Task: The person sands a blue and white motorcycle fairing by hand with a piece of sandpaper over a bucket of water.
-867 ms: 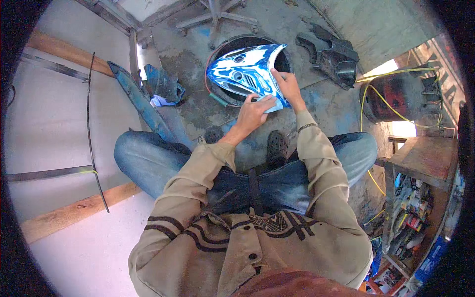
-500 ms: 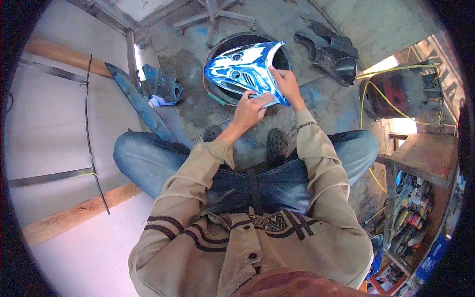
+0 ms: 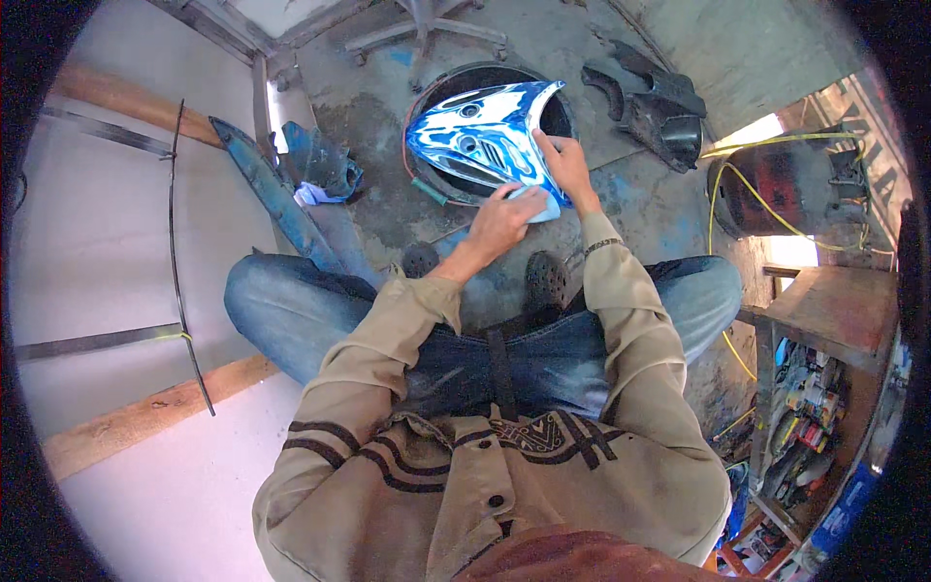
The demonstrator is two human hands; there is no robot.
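Observation:
A glossy blue-and-white vehicle body panel lies across the mouth of a round black tub on the floor ahead of me. At the panel's near corner my left hand presses a light blue pad or folded sheet between its fingers; cloth or sandpaper, I cannot tell which. My right hand grips the panel's right edge, thumb on top and the other fingers partly hidden. Two small round openings and a row of slots show in the panel's face.
Another dark body panel lies beyond at right. A long blue panel leans at left beside a blue broken-looking part. A drum with a yellow hose and a cluttered wooden shelf stand at right; a chair base is behind.
My left hand has shifted slightly toward me and right at the panel's near corner, and more of the light blue pad shows. My right hand keeps its hold on the edge.

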